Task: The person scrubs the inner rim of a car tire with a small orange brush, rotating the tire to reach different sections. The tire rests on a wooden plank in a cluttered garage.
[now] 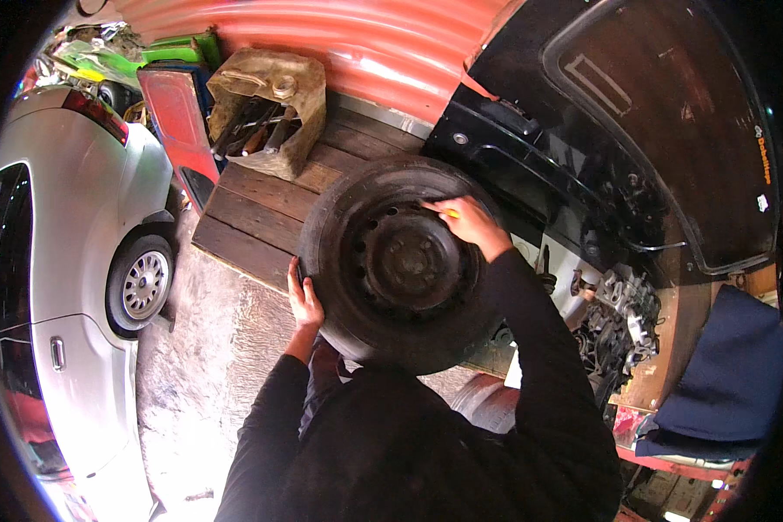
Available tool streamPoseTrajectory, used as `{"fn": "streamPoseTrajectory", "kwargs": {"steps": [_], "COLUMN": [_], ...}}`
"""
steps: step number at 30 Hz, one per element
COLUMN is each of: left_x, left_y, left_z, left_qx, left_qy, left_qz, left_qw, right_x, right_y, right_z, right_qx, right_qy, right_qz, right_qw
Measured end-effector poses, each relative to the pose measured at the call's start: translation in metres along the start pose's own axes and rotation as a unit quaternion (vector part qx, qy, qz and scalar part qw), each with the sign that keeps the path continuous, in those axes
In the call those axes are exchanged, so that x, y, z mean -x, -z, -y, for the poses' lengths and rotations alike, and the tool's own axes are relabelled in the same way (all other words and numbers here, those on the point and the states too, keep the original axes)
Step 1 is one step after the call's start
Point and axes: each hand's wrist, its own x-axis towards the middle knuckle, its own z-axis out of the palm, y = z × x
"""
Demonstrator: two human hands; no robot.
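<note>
A black car wheel [409, 261], a tyre on a dark steel rim, lies tilted in front of me against a bench of dark wooden planks [261, 204]. My left hand [304, 300] rests against the tyre's left side, its fingers stretched and somewhat apart. At the upper right part of the rim, my right hand [474, 224] is closed around a small tool with a yellow handle [450, 212]. The tool's thin end points left toward the rim's inner edge; its exact kind is too small to tell.
A cut-open, dirty plastic canister [274, 104] with tools inside stands on the bench's far end. A silver car [87, 217] is parked at left. To the right lie a metal engine part [622, 322], a black car panel [652, 130] and a dark blue cloth [726, 365].
</note>
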Motion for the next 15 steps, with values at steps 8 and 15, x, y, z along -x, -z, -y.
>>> {"fn": "streamPoseTrajectory", "kwargs": {"steps": [8, 15], "left_x": [0.000, 0.001], "left_y": [0.000, 0.005], "left_z": [0.006, -0.003], "left_qx": [0.016, -0.003], "left_qy": [-0.007, 0.026], "left_qz": [-0.006, 0.000], "left_qw": [1.000, 1.000], "right_x": [0.044, 0.081], "right_y": [0.010, 0.047], "right_z": [-0.011, -0.002], "right_qx": [-0.022, 0.016], "right_qy": [-0.025, -0.130], "right_qz": [-0.079, 0.018], "right_qw": [0.996, 0.991]}}
